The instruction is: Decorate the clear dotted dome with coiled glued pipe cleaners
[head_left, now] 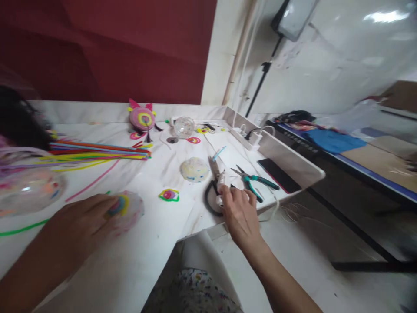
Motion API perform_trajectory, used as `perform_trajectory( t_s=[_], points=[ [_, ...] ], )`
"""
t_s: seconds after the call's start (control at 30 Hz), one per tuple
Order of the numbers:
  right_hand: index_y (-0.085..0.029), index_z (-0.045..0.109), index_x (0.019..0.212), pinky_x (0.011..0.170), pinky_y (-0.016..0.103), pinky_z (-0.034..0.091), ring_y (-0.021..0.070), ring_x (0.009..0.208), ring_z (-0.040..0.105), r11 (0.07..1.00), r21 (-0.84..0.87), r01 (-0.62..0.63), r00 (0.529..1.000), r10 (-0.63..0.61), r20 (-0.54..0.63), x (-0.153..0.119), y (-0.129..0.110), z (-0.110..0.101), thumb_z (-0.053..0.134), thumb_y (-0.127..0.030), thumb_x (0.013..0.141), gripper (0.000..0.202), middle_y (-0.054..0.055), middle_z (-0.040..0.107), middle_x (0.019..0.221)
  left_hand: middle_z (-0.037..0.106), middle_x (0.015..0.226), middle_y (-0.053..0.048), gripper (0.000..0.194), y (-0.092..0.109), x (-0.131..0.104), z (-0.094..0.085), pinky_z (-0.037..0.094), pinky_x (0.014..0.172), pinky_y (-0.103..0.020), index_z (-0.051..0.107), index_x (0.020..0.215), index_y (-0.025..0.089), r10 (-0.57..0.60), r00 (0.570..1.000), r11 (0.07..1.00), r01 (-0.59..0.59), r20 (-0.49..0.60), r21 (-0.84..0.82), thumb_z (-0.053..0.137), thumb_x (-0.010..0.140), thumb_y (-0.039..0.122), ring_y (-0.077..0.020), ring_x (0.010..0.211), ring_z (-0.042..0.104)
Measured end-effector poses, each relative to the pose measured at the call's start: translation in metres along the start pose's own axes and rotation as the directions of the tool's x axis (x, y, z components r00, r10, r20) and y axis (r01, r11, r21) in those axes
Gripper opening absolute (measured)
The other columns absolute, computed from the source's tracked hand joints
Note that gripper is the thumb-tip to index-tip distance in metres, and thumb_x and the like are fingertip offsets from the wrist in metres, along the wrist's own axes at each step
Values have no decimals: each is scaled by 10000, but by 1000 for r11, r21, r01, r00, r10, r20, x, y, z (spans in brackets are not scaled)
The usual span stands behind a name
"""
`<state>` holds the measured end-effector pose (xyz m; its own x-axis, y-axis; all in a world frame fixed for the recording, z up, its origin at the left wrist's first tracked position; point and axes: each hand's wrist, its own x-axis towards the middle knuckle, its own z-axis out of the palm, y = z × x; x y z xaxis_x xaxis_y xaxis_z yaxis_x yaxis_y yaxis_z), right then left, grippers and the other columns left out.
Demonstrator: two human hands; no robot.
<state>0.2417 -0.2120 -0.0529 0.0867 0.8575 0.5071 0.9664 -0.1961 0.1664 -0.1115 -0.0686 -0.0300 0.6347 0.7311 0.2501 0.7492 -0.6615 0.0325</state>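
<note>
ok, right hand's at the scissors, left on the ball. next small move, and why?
Probably close the right hand around the scissors and lift. Its fingertips rest at the black handles without a clear grip, while the left hand already lies on the clear ball with the swirl.

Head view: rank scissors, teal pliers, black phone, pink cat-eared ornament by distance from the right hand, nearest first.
From the right hand:
1. scissors – under the fingertips, just left of them.
2. teal pliers – just beyond the fingers, slightly right.
3. black phone – farther right, near the table's edge.
4. pink cat-eared ornament – far back left, by the wall.
</note>
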Motion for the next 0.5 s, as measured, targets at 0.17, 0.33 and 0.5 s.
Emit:
perform_trajectory(
  t_s=[0.17,0.33,0.5],
  points=[
    [-117,576,1296,971,499,389,310,909,593,996,-70,49,999,-48,17,-1,-2,8,621,-352,963,411,127,663,958,725,1228,-133,414,29,4,-26,528,975,-441,675,1203,153,-18,999,1000,17,33,27,394,971,350,-299,1114,674],
    [-123,565,1341,993,519,378,318,912,590,992,-74,99,995,-98,15,-1,-2,11,600,-448,963,499,138,676,989,712,1263,-137,406,31,2,-25,523,1001,-441,667,1223,160,-16,999,1000,16,32,18,396,962,312,-294,1146,662],
    [-119,622,1268,985,535,393,320,925,610,995,-5,104,993,-104,-47,-2,-4,1,522,-395,1010,390,162,699,1011,720,1222,-134,406,29,3,-21,533,970,-430,684,1204,164,-27,999,999,28,23,-17,431,926,320,-289,1117,670]
  ],
)
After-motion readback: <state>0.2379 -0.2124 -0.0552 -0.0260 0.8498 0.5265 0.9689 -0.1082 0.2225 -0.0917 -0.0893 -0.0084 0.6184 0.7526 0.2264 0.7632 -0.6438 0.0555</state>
